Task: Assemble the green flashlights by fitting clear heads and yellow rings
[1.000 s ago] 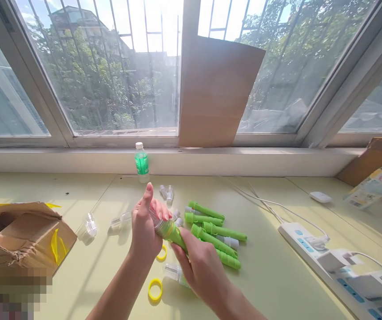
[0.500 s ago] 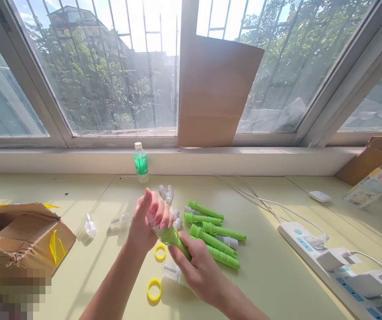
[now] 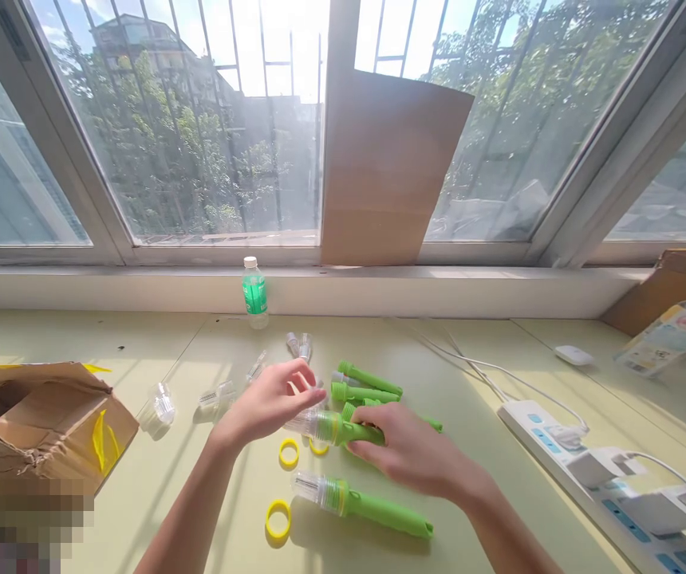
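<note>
My right hand grips the handle of a green stick with a clear cap, held level just above the table. My left hand hovers at the clear cap end, fingers loosely spread and touching it. A second green stick with a clear cap lies on the table in front of my hands. Several bare green sticks lie in a pile behind. Three yellow rings lie near the hands. Loose clear caps are scattered at the back.
An open cardboard box sits at the left. A small green-labelled bottle stands by the window sill. A white power strip with plugs and cables runs along the right. A cardboard sheet leans on the window.
The stick was tilted upright between both hands; now my right hand has lowered it level and moved right. My left hand has let go of the cap and opened.
</note>
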`<state>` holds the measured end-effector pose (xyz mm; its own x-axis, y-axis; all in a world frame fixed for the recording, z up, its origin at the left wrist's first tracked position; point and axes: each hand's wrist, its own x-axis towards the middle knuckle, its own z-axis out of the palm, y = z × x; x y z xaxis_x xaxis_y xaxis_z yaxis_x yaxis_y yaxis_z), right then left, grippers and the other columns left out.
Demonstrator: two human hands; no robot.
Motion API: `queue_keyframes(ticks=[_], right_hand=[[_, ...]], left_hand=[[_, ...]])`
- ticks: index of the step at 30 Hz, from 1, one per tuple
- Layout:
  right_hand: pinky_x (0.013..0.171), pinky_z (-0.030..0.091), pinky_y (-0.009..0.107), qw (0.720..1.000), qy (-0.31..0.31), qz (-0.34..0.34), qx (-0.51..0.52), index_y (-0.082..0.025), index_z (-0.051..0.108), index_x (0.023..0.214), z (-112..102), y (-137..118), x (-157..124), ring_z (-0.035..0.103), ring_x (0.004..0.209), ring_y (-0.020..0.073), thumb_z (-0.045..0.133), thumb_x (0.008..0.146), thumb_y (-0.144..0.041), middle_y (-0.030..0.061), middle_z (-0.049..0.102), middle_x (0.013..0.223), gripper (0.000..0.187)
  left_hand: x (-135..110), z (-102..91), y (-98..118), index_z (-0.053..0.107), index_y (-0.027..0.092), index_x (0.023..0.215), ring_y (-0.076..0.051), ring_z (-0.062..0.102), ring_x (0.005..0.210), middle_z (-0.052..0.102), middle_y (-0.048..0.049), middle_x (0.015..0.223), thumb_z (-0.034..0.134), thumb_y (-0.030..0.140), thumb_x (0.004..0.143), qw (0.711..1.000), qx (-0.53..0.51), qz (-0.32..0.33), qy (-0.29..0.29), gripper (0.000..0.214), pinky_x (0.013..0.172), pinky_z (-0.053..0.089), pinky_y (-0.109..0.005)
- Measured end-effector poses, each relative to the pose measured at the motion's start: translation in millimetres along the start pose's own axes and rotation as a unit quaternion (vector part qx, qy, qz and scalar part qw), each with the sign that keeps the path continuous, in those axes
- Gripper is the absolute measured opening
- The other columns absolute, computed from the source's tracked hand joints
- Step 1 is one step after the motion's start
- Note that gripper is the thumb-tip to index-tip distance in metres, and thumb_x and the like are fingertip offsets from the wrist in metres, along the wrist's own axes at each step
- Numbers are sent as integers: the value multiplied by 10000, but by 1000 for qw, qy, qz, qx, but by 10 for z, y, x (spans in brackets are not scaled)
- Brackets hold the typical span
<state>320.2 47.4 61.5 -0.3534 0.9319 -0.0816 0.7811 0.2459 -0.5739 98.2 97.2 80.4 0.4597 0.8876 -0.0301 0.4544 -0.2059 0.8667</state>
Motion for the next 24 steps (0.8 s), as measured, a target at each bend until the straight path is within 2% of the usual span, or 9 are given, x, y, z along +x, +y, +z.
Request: queue_keyframes(ticks=[3, 5, 7, 11, 16, 18, 21, 24], right_hand=[[447, 163, 254, 998, -45, 22, -35, -191, 265, 584, 68, 75, 3, 264, 480, 89, 546, 779, -284, -52, 300, 551, 354], [438, 125, 266, 996, -46, 25, -69, -190, 211, 555, 136, 104, 13, 206, 455, 86, 576, 715, -235, -54, 227, 522, 400], [436, 101, 274, 993, -29, 27, -109, -191, 168, 526, 202, 116, 23, 161, 436, 87, 595, 646, -166, -55, 166, 498, 444], [429, 100, 267, 985, -20, 34, -169, -192, 129, 481, 283, 127, 40, 152, 389, 85, 589, 544, -57, -57, 118, 457, 483], [434, 116, 255, 983, -38, 40, -176, -191, 215, 422, 221, 207, 62, 260, 365, 92, 618, 540, -61, -57, 181, 435, 440], [435, 141, 247, 984, -13, 47, -174, -201, 345, 425, 164, 263, 70, 341, 386, 102, 633, 604, -116, -53, 270, 442, 349], [449, 213, 232, 979, 46, 66, -185, -216, 551, 533, 116, 336, 89, 477, 464, 124, 634, 710, -214, -26, 461, 506, 195], [470, 244, 229, 975, 72, 82, -196, -204, 601, 575, 146, 357, 123, 543, 510, 146, 655, 692, -172, 0, 555, 552, 133]], left_hand=[[-19, 25, -63, 621, 242, 973, -171, 609, 713, 655, -17, 845, 632, 475, 745, 989, 95, -36, -108, 326, 554, 434, -231], [9, 108, -134, 634, 256, 995, -178, 611, 713, 659, -22, 857, 697, 462, 673, 979, 130, -52, -145, 387, 530, 416, -224], [54, 221, -217, 664, 262, 951, -173, 600, 663, 658, -26, 842, 742, 440, 614, 976, 140, -53, -160, 389, 479, 383, -214], [124, 415, -316, 705, 263, 797, -125, 520, 484, 645, -14, 733, 756, 345, 596, 978, 130, -35, -160, 222, 393, 305, -212], [158, 472, -280, 721, 232, 770, -149, 512, 460, 657, -36, 712, 770, 260, 576, 969, 170, -54, -172, 202, 429, 348, -269], [170, 478, -279, 720, 232, 776, -185, 552, 517, 664, -46, 729, 781, 270, 569, 963, 187, -65, -184, 219, 463, 384, -292], [179, 509, -310, 713, 236, 771, -237, 601, 611, 671, -57, 748, 805, 312, 540, 957, 200, -85, -191, 260, 502, 418, -311], [165, 539, -328, 711, 244, 804, -254, 622, 660, 676, -65, 793, 797, 337, 547, 957, 197, -89, -193, 287, 527, 438, -320]])
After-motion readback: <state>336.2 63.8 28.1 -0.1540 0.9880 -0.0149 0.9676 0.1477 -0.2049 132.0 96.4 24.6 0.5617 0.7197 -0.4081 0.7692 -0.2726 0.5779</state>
